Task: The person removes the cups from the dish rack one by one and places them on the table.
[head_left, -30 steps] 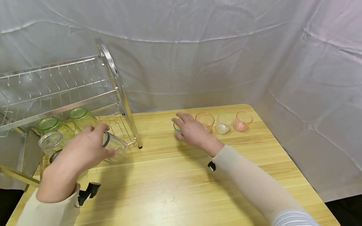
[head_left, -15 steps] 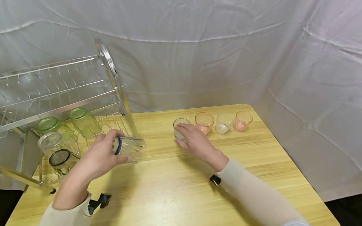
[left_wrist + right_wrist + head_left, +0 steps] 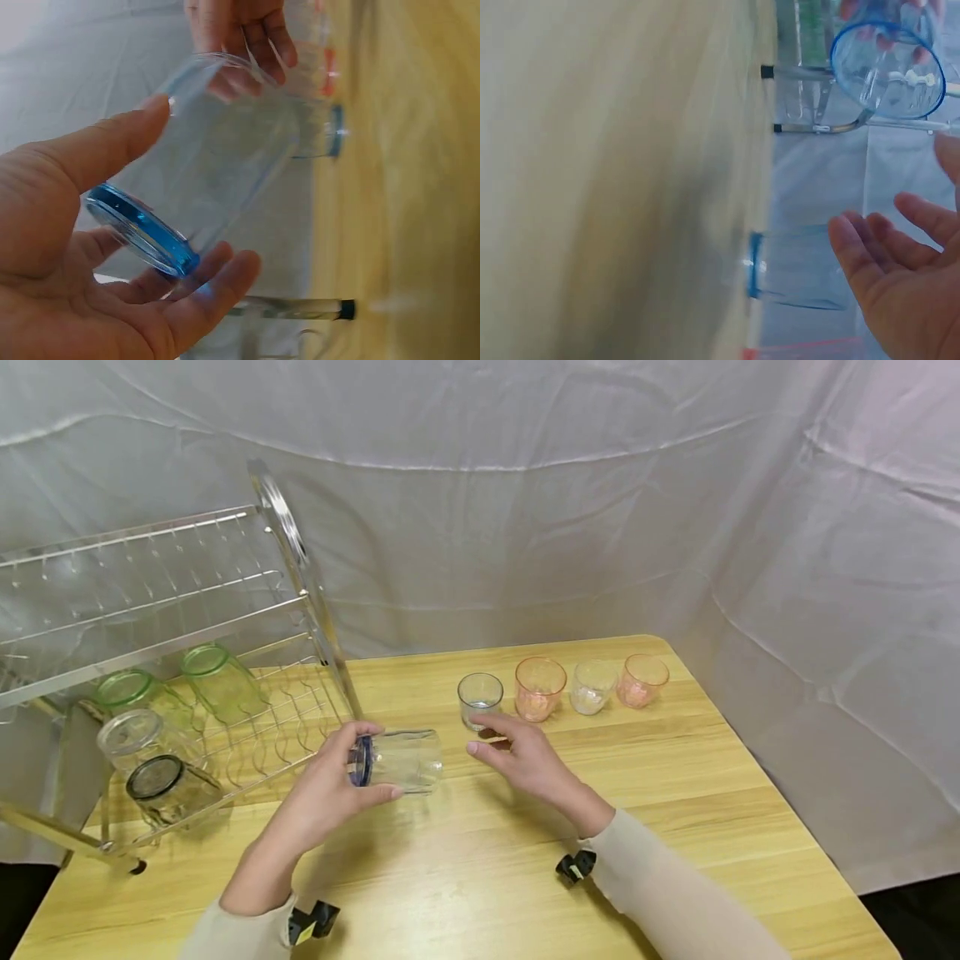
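Observation:
My left hand grips a clear glass with a blue base, held on its side above the table; thumb and fingers curl round its base end. My right hand hovers just right of the glass's mouth, fingers relaxed and holding nothing. In the right wrist view the held glass shows end on beyond my open palm. A small clear glass with a blue base stands upright behind my right hand.
Right of the small glass stand an orange glass, a clear one and a pink one in a row. A metal dish rack at the left holds two green glasses and two clear ones. White cloth hangs behind.
My left hand carried the blue-based glass out of the rack and rightward to the table's middle. My right hand let go of the small glass and drew back toward the held glass.

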A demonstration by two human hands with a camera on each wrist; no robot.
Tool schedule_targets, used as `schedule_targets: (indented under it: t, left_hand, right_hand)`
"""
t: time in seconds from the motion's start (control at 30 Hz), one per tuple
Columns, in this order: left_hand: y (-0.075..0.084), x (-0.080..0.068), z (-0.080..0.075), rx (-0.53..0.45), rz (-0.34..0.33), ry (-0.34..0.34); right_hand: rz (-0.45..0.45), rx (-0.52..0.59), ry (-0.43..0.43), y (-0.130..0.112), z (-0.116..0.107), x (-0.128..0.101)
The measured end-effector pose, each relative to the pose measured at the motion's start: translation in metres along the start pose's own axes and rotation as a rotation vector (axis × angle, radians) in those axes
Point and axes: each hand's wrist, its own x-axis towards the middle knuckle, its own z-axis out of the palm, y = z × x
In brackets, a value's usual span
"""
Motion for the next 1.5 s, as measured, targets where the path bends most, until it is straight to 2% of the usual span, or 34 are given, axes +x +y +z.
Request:
schedule_targets:
  t: [0.13,0.37,0.7,0.9,1.1,1.5]
  left_hand:
    - [-0.007,0.004,0.016,-0.083,-0.029,-0.016]
    - [-0.009,0.007,0.044,-0.221,-0.070,-0.068]
    - [-0.010,0.009,0.058,-0.226,-0.050,-0.072]
    - [-0.012,0.008,0.063,-0.218,-0.042,-0.060]
    - [-0.012,0.007,0.066,-0.252,-0.035,-0.038]
    - [-0.015,0.005,0.070,-0.227,-0.007,-0.008]
  right_hand:
    - [0.124,0.191,-0.095,0.003,0.006,-0.007]
    - [0.186,0.430,-0.217,0.007,0.014,-0.014]
    - [0.252,0.673,-0.251,0.008,0.022,-0.019]
    - [0.255,0.720,-0.229,0.010,0.025,-0.021]
    - [0.239,0.763,-0.195,0.009,0.028,-0.022]
    - [0.222,0.772,-0.148,0.008,0.030,-0.023]
